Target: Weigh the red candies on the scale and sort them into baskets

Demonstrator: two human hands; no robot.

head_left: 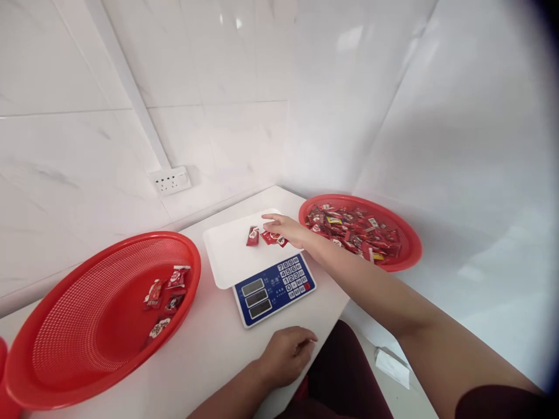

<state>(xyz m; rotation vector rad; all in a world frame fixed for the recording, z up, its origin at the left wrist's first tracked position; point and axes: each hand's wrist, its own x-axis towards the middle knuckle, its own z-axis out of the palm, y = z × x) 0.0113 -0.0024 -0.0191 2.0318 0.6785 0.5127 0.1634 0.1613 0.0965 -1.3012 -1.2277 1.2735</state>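
My right hand (287, 229) is over the white pan (227, 256) of a digital scale, fingers stretched out and apart. Several small red candy packets (269, 237) lie right beneath and beside its fingers; its palm partly hides them. One red packet (253, 236) sits on the pan just left of the fingertips. The scale's blue keypad panel (273, 288) faces me, its displays unreadable. Near the table's front edge, my left hand (288, 355) rests with its fingers curled in, and I see nothing in it.
Left of the scale stands a red mesh basket (105, 250) with several red packets on its right side. Another red basket (410, 233), at the right, holds a heap of packets. Behind the white table (192, 349) are a tiled wall and a power socket (170, 181).
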